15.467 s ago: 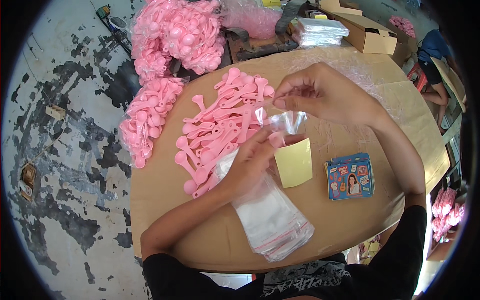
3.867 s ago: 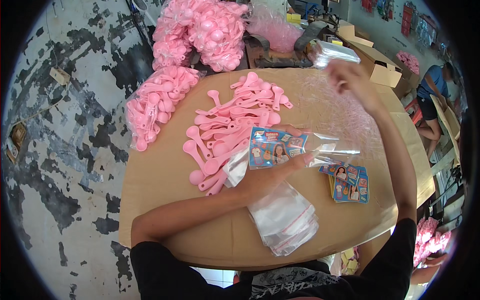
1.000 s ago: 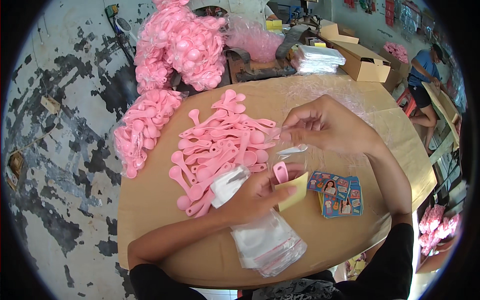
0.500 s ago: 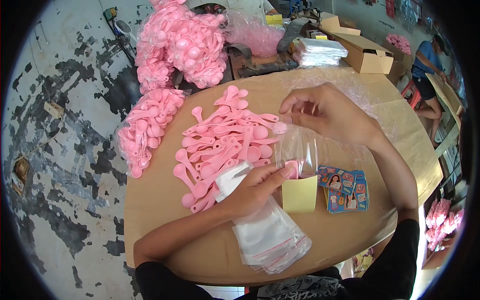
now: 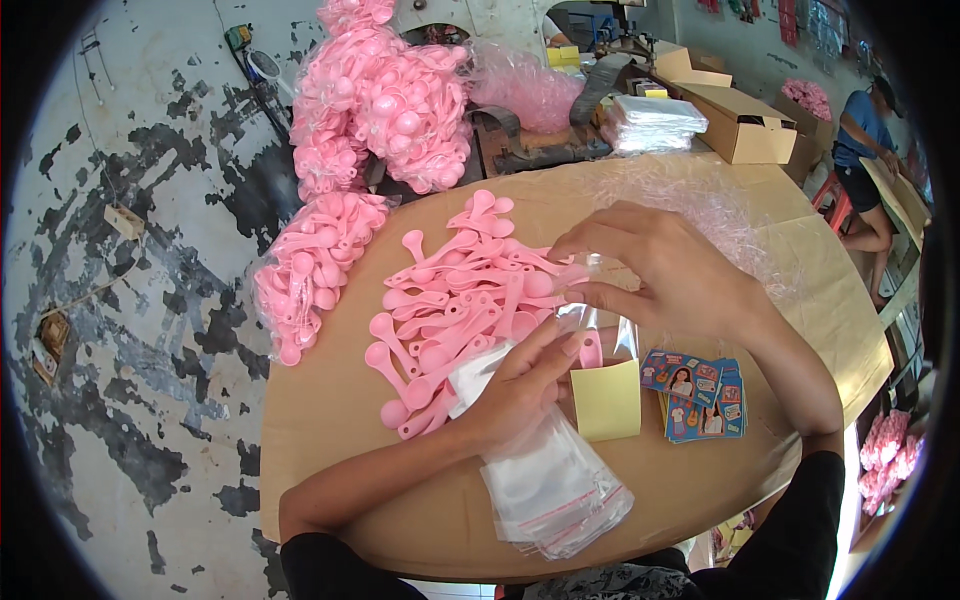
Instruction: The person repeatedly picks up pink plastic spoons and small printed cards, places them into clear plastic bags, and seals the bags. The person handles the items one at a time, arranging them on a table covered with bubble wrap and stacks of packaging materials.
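Observation:
My left hand is closed on a clear plastic bag, thumb on top. Inside the bag are a yellow card and a pink measuring spoon, whose handle end shows above the card. Below that hand lies a stack of clear bags with red-striped ends. My right hand hovers over the bag's upper end, its thumb and forefinger curved and apart; some clear film shows between them. Just beyond its fingertips is a heap of loose pink spoons. Printed blue cards lie stacked right of the bag.
Large clear sacks of pink spoons stand at the table's far left edge. Film scraps spread behind my right hand. Farther back are stacked clear packets and a cardboard box. A person works at far right.
My right thumb and forefinger have spread farther apart near the bag's upper end. The spoon's handle end shows more clearly in the bag. The whole view has shifted slightly.

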Tool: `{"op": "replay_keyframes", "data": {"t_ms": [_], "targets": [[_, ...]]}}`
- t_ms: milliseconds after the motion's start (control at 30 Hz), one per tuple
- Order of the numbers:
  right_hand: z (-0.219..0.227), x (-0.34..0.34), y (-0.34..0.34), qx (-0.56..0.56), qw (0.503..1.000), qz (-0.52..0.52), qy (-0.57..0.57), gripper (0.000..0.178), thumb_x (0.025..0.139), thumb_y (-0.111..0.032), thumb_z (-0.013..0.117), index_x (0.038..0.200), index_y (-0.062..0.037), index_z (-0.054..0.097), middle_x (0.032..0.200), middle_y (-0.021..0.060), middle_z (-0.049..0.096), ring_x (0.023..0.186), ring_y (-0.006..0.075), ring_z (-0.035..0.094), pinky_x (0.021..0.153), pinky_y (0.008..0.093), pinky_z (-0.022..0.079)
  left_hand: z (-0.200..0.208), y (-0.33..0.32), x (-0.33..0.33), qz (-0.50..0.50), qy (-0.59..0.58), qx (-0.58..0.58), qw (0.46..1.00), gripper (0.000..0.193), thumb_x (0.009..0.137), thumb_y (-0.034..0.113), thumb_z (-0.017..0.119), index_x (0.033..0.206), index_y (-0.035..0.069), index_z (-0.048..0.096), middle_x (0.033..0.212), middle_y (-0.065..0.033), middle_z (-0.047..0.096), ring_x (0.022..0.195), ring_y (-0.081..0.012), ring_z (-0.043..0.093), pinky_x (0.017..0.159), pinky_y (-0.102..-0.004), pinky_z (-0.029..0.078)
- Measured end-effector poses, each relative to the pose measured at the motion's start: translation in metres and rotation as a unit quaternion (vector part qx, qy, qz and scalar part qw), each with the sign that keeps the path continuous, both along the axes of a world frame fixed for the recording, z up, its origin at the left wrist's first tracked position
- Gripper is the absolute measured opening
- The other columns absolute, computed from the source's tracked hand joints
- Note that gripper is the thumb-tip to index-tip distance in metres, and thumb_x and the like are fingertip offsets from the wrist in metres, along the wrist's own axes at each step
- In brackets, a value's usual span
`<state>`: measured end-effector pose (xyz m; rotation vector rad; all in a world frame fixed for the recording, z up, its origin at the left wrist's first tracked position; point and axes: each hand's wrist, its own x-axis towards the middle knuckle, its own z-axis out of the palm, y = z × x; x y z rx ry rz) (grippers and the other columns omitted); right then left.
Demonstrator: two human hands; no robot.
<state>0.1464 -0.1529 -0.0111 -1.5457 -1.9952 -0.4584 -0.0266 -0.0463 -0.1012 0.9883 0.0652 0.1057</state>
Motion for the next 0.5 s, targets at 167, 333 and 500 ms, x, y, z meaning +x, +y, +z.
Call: {"op": "replay_keyframes", "data": {"t_ms": [167,333,500], "targets": [[0.004,-0.001,0.004,-0.174,0.966,-0.008,0.190,0.023,0.086,-0.008,0.066,0.108,-0.0040,0.062,0.088,0.0134,0.068,0.077,0.0253,0.068,0.066,0.0346,0.053,0.000,0.003,0.000,0.004,-0.029,-0.002,1.000,0.042,0.105,0.029,0.038,0.139,0.004,0.042,0.130,-0.0113,0.054,0.115,-0.0212,0.058,0.096,-0.0363,0.050],[-0.006,0.002,0.007,-0.155,0.971,-0.003,0.183,0.020,0.085,-0.005,0.066,0.105,-0.0048,0.063,0.090,0.0105,0.069,0.076,0.0233,0.066,0.066,0.0333,0.052,-0.003,0.002,0.005,0.076,0.002,0.016,0.997,0.043,0.105,0.023,0.036,0.144,0.006,0.033,0.132,-0.0169,0.054,0.115,-0.0285,0.060,0.095,-0.0415,0.052],[-0.015,0.003,0.009,-0.007,0.996,0.019,0.083,0.017,0.080,-0.006,0.069,0.098,-0.0062,0.067,0.092,0.0065,0.066,0.085,0.0256,0.062,0.072,0.0352,0.051,0.000,0.001,0.000,0.094,-0.026,0.056,0.994,0.042,0.105,0.016,0.035,0.146,0.005,0.029,0.131,-0.0151,0.055,0.109,-0.0260,0.063,0.089,-0.0381,0.055]]}}
